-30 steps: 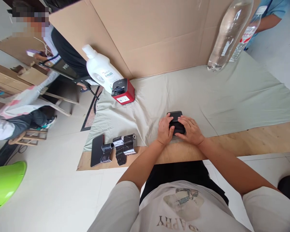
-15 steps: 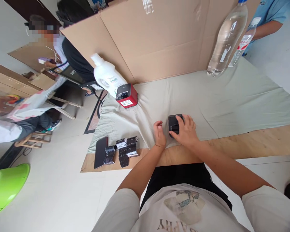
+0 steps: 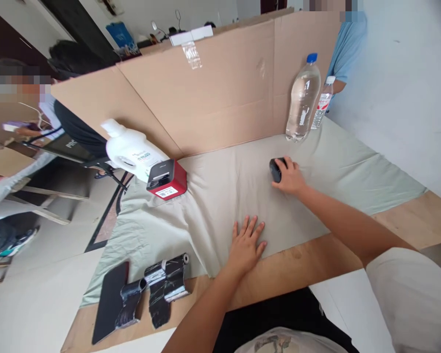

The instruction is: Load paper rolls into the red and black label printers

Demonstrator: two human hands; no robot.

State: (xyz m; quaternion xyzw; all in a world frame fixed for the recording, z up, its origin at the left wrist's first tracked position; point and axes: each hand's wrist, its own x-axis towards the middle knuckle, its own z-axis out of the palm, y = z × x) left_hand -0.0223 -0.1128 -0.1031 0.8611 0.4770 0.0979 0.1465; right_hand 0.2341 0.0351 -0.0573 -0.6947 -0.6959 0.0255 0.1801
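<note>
In the head view, the right hand [image 3: 289, 176] is gripping a black case [image 3: 275, 170] right of centre, over the worktop [image 3: 404, 220], nearer than the large bottle [image 3: 303, 105]. The left hand [image 3: 245, 245] is resting open on the cloth [image 3: 220, 196], fingers spreading. A red box [image 3: 169, 180] is standing at the left, before a white jug [image 3: 132, 149].

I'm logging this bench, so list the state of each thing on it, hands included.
Left hand: open, palm down, fingers spread
Right hand: closed around black object
Black object: grasped, partly hidden
Large bottle: upright, capped
Small bottle: upright, capped
White jug: capped
Black strips: curled
Cloth: wrinkled
</note>
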